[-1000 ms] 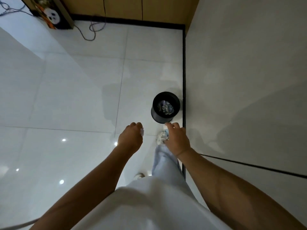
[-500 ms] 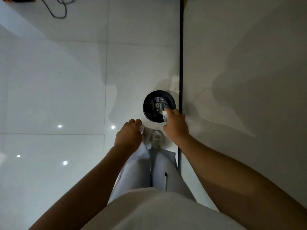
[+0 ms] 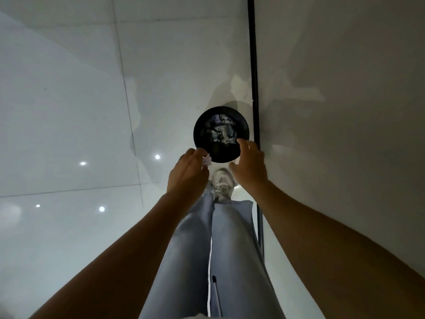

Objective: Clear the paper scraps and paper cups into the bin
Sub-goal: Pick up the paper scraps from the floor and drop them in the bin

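A round black bin (image 3: 199, 143) stands on the pale floor beside the wall, seen from straight above. Crumpled paper scraps (image 3: 220, 130) lie inside it. My left hand (image 3: 187, 174) is at the bin's near left rim and pinches a small white paper scrap (image 3: 207, 161) at its fingertips. Over the near right rim, my right hand (image 3: 249, 165) has its fingers spread and holds nothing that I can see.
A white wall (image 3: 333, 111) with a black skirting strip (image 3: 254, 72) runs close along the bin's right side. Glossy floor tiles (image 3: 69, 111) stretch to the left. My legs and a white shoe (image 3: 222, 184) are just below the bin.
I have stepped up to the bin and now look straight down into it. The piece my right hand held is gone from it, and that hand has opened. My left hand reached the rim.
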